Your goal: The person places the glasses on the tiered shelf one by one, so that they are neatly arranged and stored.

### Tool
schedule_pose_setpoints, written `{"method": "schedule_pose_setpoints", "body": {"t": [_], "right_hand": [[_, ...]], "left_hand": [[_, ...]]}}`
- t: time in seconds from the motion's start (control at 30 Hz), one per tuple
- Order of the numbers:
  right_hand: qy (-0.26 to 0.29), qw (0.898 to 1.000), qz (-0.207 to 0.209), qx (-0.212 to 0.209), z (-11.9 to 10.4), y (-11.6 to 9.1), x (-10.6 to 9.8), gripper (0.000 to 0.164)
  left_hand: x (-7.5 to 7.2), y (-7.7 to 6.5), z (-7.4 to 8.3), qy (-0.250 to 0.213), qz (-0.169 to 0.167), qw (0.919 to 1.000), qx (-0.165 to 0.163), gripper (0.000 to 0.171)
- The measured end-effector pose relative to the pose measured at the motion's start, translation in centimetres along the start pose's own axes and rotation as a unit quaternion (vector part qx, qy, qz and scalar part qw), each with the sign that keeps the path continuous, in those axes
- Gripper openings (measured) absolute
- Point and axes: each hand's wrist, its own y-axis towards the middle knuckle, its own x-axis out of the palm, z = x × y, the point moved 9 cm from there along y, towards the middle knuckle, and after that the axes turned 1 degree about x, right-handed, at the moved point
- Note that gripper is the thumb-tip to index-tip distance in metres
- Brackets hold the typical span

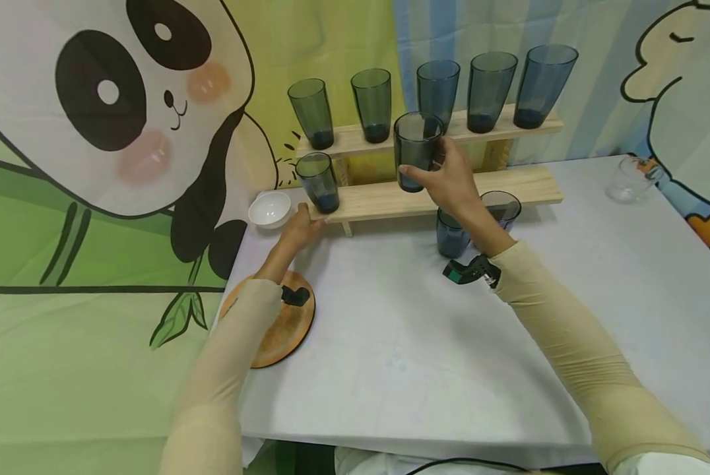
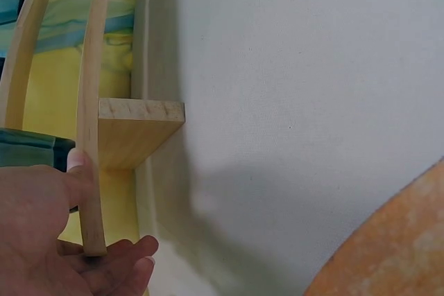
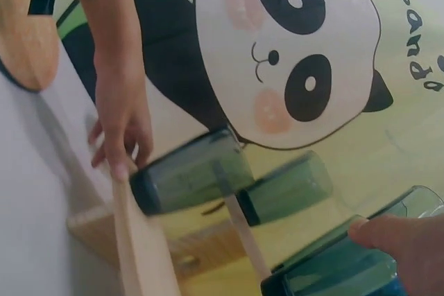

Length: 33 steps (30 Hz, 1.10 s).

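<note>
My right hand (image 1: 452, 177) grips a blue-grey drinking glass (image 1: 413, 155), upright over the lower board of a two-tier wooden shelf (image 1: 385, 199). In the right wrist view, the right thumb (image 3: 388, 237) lies along the glass wall. At the shelf's left end, my left hand (image 1: 300, 231) pinches the lower board, thumb on top and fingers below, as the left wrist view shows. Next to that thumb a glass (image 1: 318, 183) stands on the lower board. Several matching glasses (image 1: 371, 105) line the upper board. Two more glasses (image 1: 452, 234) sit on the table in front of the shelf, partly behind my right forearm.
A small white bowl (image 1: 270, 210) stands left of the shelf. Under my left forearm lies a round orange-brown board (image 1: 284, 330). A clear glass vessel (image 1: 631, 181) is at the far right of the white-covered table (image 1: 402, 356). Printed cloth hangs behind.
</note>
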Motion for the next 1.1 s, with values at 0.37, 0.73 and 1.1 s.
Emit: {"method": "schedule_pose_setpoints", "body": {"t": [0.37, 0.73, 1.1], "right_hand": [[0.005, 1.0, 0.028, 0.013, 2.1, 2.1, 6.0, 0.078], [-0.008, 0.998, 0.055, 0.025, 4.6, 3.5, 9.5, 0.078], [-0.019, 0.998, 0.052, 0.028, 5.6, 3.9, 10.8, 0.082]], "left_hand": [[0.0, 0.0, 0.0, -0.001, 0.0, 1.0, -0.002, 0.089], [0.1, 0.2, -0.2, -0.004, -0.001, 1.0, -0.003, 0.089], [0.0, 0.1, -0.3, 0.001, 0.008, 1.0, 0.003, 0.088]]}}
